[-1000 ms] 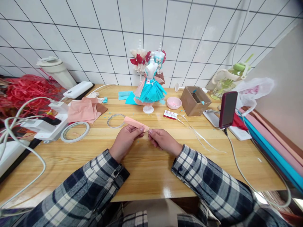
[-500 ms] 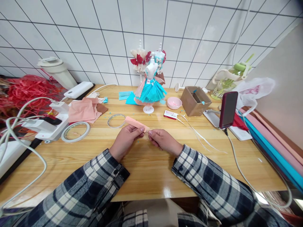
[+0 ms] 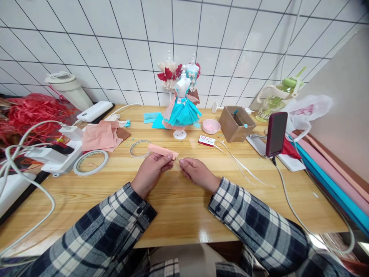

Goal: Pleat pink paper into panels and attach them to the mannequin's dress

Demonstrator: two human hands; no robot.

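Working end of peach strip [image 3: 162,149], apparently; left fingers [image 3: 166,159] pinching it, right fingers [image 3: 186,165] thin stick [image 3: 177,159]; next needs steadiness.

Left arm [image 3: 95,231]: slants up and inward from the lower left; covered by a plaid sleeve that stops at the wrist
Left wrist [image 3: 137,188]: bare; roughly in line with the forearm
Left hand [image 3: 151,169]: back turned partly up; thumb stretched inward, pressing down in a pinch
Left fingers [image 3: 167,167]: bent in under the thumb
Right arm [image 3: 259,227]: slants up and inward from the lower right; plaid-covered as well
Right wrist [image 3: 215,183]: bare; nearly straight
Right hand [image 3: 198,173]: pinching at the tips; thumb side toward the left hand
Right fingers [image 3: 185,174]: curled below the thumb
Between hands: fingertips facing; near, yet apart
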